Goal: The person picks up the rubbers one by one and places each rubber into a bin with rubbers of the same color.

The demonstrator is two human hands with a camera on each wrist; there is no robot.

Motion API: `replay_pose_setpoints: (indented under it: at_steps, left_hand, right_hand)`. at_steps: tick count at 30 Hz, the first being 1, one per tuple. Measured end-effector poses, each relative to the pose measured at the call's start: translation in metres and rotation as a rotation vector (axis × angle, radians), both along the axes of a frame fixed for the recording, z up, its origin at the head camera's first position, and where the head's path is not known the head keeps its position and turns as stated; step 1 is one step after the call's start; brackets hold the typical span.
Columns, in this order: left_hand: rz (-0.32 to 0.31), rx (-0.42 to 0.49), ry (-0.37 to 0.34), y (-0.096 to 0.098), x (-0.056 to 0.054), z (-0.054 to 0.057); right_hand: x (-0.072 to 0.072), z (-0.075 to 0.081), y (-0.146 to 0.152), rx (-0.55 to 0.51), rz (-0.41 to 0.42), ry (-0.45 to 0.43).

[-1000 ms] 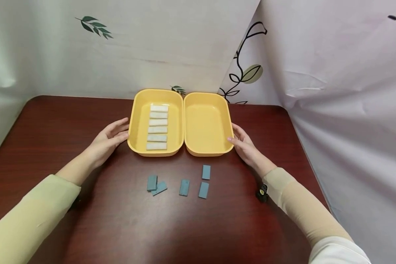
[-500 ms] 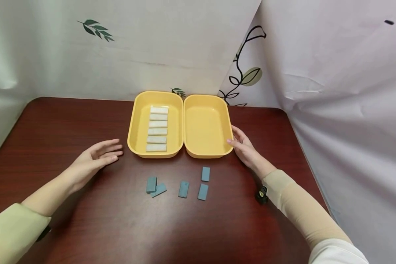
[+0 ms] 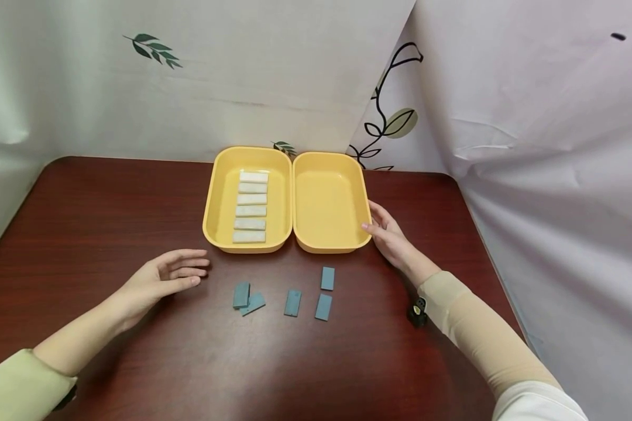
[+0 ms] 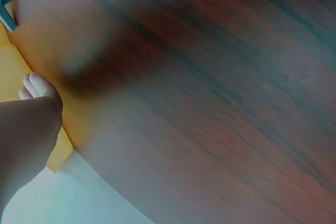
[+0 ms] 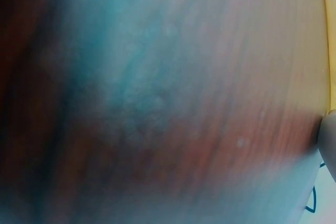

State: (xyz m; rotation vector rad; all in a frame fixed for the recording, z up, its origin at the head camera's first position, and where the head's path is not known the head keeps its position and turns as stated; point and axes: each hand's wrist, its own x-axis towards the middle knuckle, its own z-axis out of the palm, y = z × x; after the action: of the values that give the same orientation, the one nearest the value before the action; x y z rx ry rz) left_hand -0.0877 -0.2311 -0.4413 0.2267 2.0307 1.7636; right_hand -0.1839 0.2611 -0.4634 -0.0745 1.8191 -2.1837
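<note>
Two yellow trays (image 3: 222, 175) (image 3: 359, 193) stand side by side at the back of the table. Several white tiles (image 3: 250, 211) lie in a column inside the left tray. My right hand (image 3: 392, 240) pinches the right tray's outer edge, thumb over the rim and fingers down the outside. My left hand (image 3: 158, 283) is held with fingers loosely extended and nothing in them, left of the blue-grey tiles and in front of the left tray. Two of those tiles overlap, one blue-grey tile (image 3: 241, 295) on top of another (image 3: 253, 304). The left wrist view shows part of my left hand (image 4: 31, 129).
Three more blue-grey tiles (image 3: 292, 303) (image 3: 323, 307) (image 3: 327, 278) lie apart on the dark red-brown table (image 3: 232, 374). Pale curtains (image 3: 232, 76) with leaf prints hang behind and beside it. A small black object (image 3: 417, 313) is at the right sleeve.
My left hand has let go of the left tray's side, drawn back toward me, then shifted right toward the overlapping tiles. My right hand stays on the right tray.
</note>
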Motion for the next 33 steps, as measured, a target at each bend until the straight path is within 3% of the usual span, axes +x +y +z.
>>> replay_pose_setpoints:
  at_steps: [4, 20, 25, 33]
  left_hand:
    - [-0.032, -0.079, 0.039, 0.010, 0.002, 0.003]
    - [-0.185, -0.139, 0.278, 0.039, -0.008, -0.004]
    - [-0.242, -0.242, 0.341, 0.046, -0.010, -0.005]
    - [-0.299, -0.412, 0.541, 0.059, -0.011, -0.006]
  right_hand:
    - [0.000, -0.001, -0.001, -0.006, 0.002, 0.015]
    - [0.001, 0.001, -0.001, 0.010, 0.010, 0.009]
    - [0.000, 0.001, -0.001, 0.003, 0.006, 0.009]
    - [0.000, 0.000, -0.001, 0.007, 0.001, 0.009]
